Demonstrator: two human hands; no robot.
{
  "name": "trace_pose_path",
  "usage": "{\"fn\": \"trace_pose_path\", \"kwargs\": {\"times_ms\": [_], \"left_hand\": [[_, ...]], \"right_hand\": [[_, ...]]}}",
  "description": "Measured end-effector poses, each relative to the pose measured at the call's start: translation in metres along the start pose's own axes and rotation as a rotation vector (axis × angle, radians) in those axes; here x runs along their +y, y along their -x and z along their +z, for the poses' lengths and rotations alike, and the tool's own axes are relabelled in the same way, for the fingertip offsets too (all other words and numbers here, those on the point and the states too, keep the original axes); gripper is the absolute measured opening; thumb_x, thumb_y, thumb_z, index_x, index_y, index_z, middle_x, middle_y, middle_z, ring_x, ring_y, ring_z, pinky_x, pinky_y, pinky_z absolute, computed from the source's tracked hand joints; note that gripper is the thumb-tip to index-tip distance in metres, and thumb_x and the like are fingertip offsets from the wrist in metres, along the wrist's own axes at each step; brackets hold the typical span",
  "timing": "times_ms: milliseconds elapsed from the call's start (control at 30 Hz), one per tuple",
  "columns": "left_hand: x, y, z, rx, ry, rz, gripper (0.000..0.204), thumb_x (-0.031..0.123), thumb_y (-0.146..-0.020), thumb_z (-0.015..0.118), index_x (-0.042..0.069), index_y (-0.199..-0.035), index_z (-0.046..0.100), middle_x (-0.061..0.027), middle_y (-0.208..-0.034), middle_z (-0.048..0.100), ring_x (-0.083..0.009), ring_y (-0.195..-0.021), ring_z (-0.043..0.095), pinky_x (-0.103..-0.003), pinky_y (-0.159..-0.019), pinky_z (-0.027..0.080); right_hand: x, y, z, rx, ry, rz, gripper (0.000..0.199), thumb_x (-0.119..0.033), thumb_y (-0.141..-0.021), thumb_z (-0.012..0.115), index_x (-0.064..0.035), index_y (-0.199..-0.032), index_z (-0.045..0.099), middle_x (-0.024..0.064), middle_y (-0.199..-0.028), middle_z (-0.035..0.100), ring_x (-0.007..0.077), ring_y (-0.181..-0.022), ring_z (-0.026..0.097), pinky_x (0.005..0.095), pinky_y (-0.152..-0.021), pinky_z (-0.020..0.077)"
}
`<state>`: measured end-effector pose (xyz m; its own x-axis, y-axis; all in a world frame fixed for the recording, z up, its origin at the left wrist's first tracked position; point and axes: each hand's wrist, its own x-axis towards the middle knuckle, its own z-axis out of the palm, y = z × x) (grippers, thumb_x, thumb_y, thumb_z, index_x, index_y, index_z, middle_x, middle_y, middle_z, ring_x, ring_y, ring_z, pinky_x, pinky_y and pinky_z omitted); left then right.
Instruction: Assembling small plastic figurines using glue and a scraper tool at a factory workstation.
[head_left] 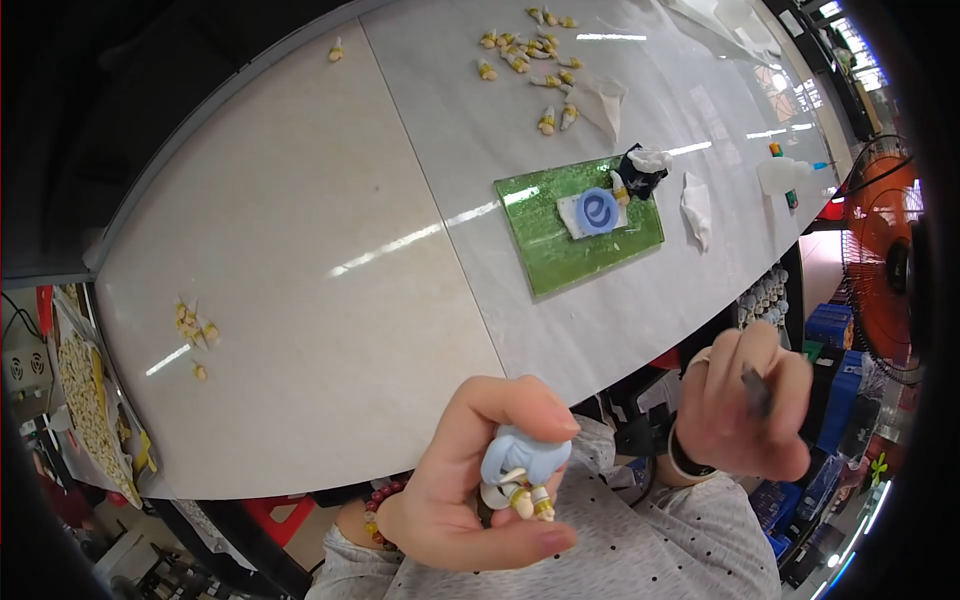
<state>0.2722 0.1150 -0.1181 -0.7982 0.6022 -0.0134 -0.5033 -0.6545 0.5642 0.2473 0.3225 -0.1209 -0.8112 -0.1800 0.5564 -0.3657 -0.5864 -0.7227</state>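
My left hand is closed around a small figurine with light blue hair and yellow-and-white legs, held above my lap. To its right, my right hand is raised with curled fingers around a dark, narrow tool; motion blur hides its exact kind. A green glass plate lies on the table, bearing a round blue piece with a dark spiral, set on a white pad. Beside that piece rests a small yellow-and-white part, near a black bundle with white material on top.
Several yellow-and-white small parts lie scattered at the back of the table, with more parts at the left. Crumpled tissues lie right of the plate. An orange fan stands at the right edge, above blue bins.
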Motion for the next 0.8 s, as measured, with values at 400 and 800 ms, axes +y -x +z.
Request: {"fn": "trace_pose_path", "kwargs": {"times_ms": [400,800], "left_hand": [[0.002,0.001,-0.003,-0.035,-0.219,0.016,0.051,-0.004,-0.071,0.062,0.004,-0.112,0.034,-0.0018,-0.089,0.039,-0.0017,-0.063,0.035,-0.016,-0.061,0.029],[0.006,-0.001,-0.005,-0.062,-0.22,-0.128,0.049,-0.002,-0.073,0.061,0.006,-0.112,0.033,0.0012,-0.087,0.04,-0.001,-0.064,0.035,-0.015,-0.058,0.029]], "right_hand": [[0.006,-0.002,0.033,0.113,0.076,0.35,0.014,-0.009,-0.07,0.065,0.0018,-0.069,0.055,0.0105,-0.051,0.054,0.0153,-0.036,0.047,0.0241,-0.034,0.0353],[0.009,-0.011,0.032,0.064,0.022,0.55,0.016,0.007,-0.064,0.061,0.0014,-0.055,0.049,0.0097,-0.048,0.051,0.0167,-0.036,0.045,0.026,-0.034,0.0307]]}}
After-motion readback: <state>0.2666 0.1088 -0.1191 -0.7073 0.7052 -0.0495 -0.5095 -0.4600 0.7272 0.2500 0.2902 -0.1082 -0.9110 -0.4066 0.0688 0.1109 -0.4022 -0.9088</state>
